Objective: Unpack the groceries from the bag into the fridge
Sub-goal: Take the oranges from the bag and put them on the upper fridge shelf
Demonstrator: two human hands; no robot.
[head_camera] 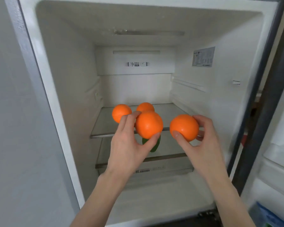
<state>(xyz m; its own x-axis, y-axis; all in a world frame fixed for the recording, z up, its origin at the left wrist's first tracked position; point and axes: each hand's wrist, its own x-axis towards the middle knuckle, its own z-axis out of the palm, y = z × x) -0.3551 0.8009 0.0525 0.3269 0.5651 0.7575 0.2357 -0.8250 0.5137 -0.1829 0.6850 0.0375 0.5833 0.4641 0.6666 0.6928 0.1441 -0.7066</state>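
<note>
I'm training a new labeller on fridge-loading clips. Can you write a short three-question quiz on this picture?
1. True or false: the left hand and the right hand each grip one round orange fruit, the left-hand orange and the right-hand orange.
2. How many round orange fruits already lie on the upper glass shelf?
A. none
B. two
C. four
3. Fill in: the partly hidden item below the left hand's fruit is coloured ____.

Key: 1 true; 2 B, the far-left orange and the back orange; 3 green.
</note>
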